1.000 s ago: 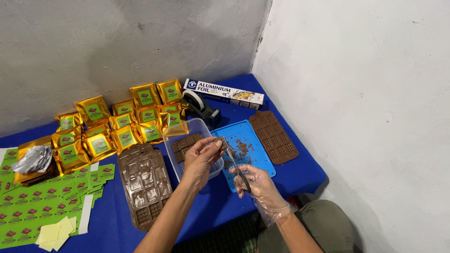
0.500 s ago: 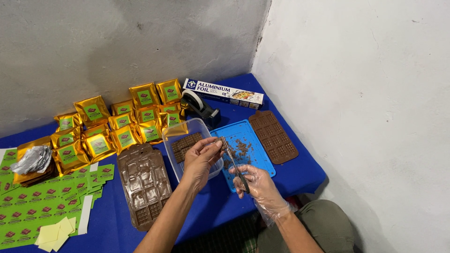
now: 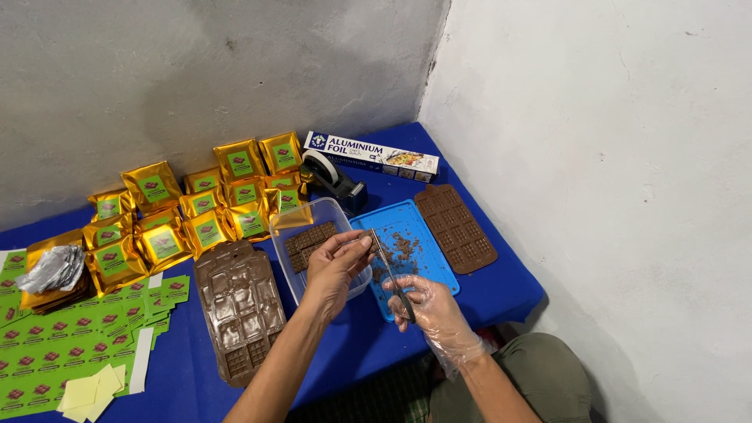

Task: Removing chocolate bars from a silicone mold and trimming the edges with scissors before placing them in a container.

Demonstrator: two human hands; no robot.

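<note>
Many gold pouches (image 3: 200,211) with green labels already lie in rows at the back of the blue worktop (image 3: 501,290), which suggests a good share of the packing is done. More remains, by the look of it: a clear tub (image 3: 291,270) holds several brown bars, a sheet of loose green labels (image 3: 70,337) lies at the left, and a pile of gold wrappers topped by crumpled foil (image 3: 51,268) sits beside them.

The bare left hand (image 3: 337,266) pinches a small brown bar (image 3: 366,235) between fingertips over the gap between the tub and a blue tray (image 3: 439,270). The right hand (image 3: 435,313), in a thin clear glove, grips a pair of scissors (image 3: 389,270) whose blades reach up to the bar's edge. Brown crumbs (trimmings, most likely) are scattered on the tray, so trimming appears to be under way rather than finished.

An emptied clear mould (image 3: 239,309) lies near the tub, and a brown mould (image 3: 456,227) lies just right of the tray. A foil box (image 3: 368,153) and a tape dispenser (image 3: 333,176) stand behind.
</note>
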